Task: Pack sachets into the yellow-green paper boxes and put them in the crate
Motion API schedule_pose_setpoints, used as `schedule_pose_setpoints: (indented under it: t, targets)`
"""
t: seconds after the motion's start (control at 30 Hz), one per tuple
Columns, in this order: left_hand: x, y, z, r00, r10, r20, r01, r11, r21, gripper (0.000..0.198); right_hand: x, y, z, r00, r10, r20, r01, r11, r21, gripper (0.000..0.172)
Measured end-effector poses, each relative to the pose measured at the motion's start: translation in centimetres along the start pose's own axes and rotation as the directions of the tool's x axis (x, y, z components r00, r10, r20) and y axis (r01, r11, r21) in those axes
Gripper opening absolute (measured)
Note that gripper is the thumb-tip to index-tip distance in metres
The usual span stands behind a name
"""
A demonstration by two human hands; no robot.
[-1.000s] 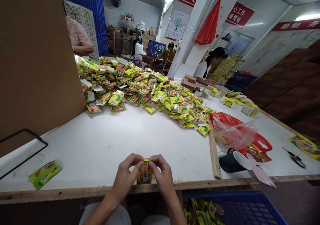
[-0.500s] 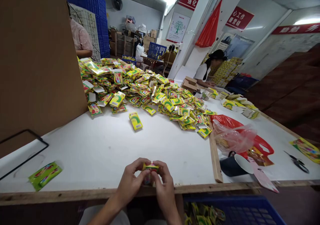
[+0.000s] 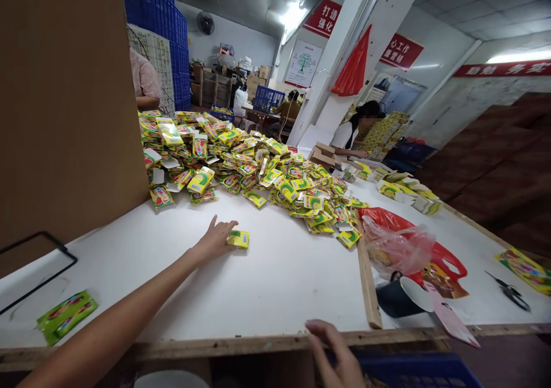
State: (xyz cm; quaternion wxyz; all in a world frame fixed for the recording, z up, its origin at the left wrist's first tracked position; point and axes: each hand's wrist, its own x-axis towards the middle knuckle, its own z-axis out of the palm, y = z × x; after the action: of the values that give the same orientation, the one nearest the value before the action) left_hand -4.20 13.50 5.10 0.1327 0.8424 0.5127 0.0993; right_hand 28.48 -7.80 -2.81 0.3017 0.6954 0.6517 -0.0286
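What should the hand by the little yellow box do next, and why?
Probably close the fingers on the little yellow box and draw it back. The left hand lies open with fingertips touching it, alone on the white table, while the right hand sits empty at the near edge.

Glossy cardboard box (image 3: 238, 239), matt table (image 3: 267, 273)

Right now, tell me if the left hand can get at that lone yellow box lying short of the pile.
Probably yes. The left hand is stretched out over the white table and its fingertips already touch the yellow box. Nothing lies between them; the pile sits farther back.
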Motion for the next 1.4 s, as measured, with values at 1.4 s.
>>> schedule_pose_setpoints:
  t: [1.4]
  targets:
    - [-9.0, 12.0, 3.0, 0.962, -0.231, -0.145, 0.037, 0.637, -0.770, 0.023, 3.9, -9.2, -8.7, 0.950, -0.176, -0.258, 0.225, 0.959, 0.174, 0.131]
